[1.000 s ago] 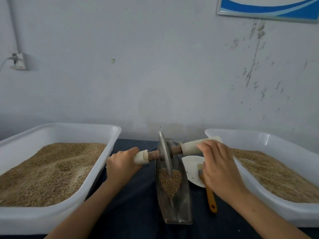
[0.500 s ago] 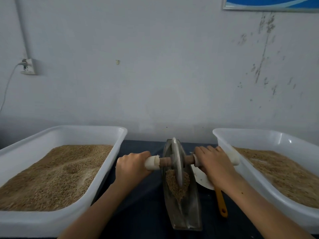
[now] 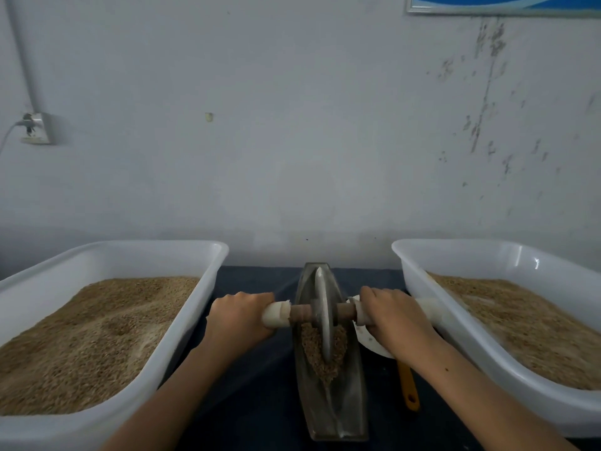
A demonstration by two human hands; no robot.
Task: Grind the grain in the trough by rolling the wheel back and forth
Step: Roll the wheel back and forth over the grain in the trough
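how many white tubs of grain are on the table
2. One tub sits on the left side of the table, the other tub on the right, with the trough between them. Neither tub is fully in frame.

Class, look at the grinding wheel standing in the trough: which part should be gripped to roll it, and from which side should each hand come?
Grip the wheel by its axle's white-wrapped ends, not the thin disc. The axle sticks out level on both sides, so the left hand and right hand probably best come from above, one per side, outside the trough.

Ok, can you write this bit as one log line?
step: grinding | left hand: grips axle | right hand: grips axle | grey metal wheel: in trough grain
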